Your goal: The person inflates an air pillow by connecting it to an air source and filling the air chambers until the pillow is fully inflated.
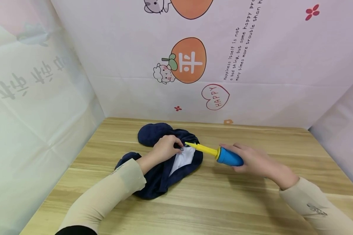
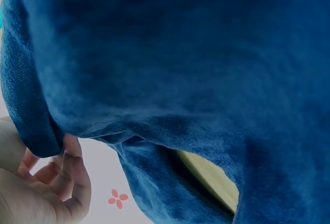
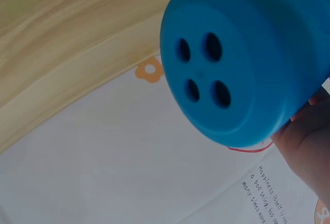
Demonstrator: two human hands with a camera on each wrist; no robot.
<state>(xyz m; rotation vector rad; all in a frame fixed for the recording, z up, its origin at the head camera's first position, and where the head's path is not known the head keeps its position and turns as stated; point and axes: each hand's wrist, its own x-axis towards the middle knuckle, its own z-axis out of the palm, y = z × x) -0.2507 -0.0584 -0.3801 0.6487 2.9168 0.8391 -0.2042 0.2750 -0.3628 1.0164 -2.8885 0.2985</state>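
Observation:
A navy plush, U-shaped neck pillow [image 1: 153, 133] lies on the wooden table, looking soft and creased. Its cover gapes on the right side, where a white inner lining [image 1: 183, 160] shows. My left hand [image 1: 164, 148] pinches the pillow at the edge of this opening, with a small clear piece by the thumb. In the left wrist view, the fingers of this hand [image 2: 56, 188] curl at the navy fabric. My right hand [image 1: 253, 160] grips a hand air pump [image 1: 230, 157] with a blue body and yellow nozzle. The nozzle tip points left, close to the left fingertips, over the opening.
The wooden table [image 1: 223, 202] extends around the pillow. Behind it rises a white printed cloth [image 1: 129, 65] with orange fruit drawings and lettering, and similar cloth hangs at left [image 1: 38, 114] and right. The pump's blue end with holes fills much of the right wrist view.

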